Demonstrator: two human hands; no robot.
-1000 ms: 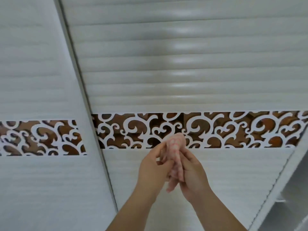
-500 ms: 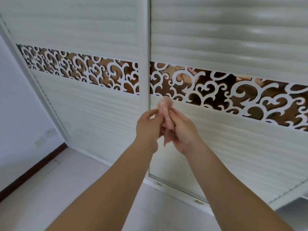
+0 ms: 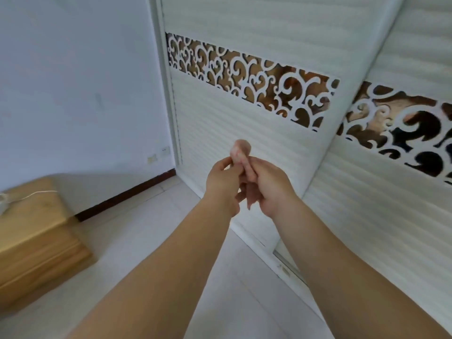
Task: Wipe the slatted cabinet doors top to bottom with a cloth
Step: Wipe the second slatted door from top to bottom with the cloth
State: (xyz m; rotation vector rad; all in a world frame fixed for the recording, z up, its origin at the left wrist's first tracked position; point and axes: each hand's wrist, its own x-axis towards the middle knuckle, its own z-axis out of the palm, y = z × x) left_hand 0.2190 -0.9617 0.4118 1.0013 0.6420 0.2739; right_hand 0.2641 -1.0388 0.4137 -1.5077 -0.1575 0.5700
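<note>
A small pink cloth (image 3: 241,152), bunched into a roll, stands up between both of my hands in front of the cabinet. My left hand (image 3: 223,182) pinches its left side and my right hand (image 3: 266,187) grips it from the right, fingers curled round its lower part. Behind them the left slatted white door (image 3: 244,148) carries a brown and white scrollwork band (image 3: 252,79). The right slatted door (image 3: 381,216) sits nearer to me, with its own scrollwork band (image 3: 403,128). Neither hand touches a door.
A plain white wall (image 3: 78,81) with two sockets (image 3: 159,154) stands left of the cabinet. A wooden cabinet (image 3: 34,241) with a white cable on top sits at the lower left. Pale floor tiles (image 3: 137,241) run up to the door track (image 3: 283,267).
The view has swung left and downward, from the upper slats to the left door, wall and floor. Both hands have kept hold of the cloth together throughout.
</note>
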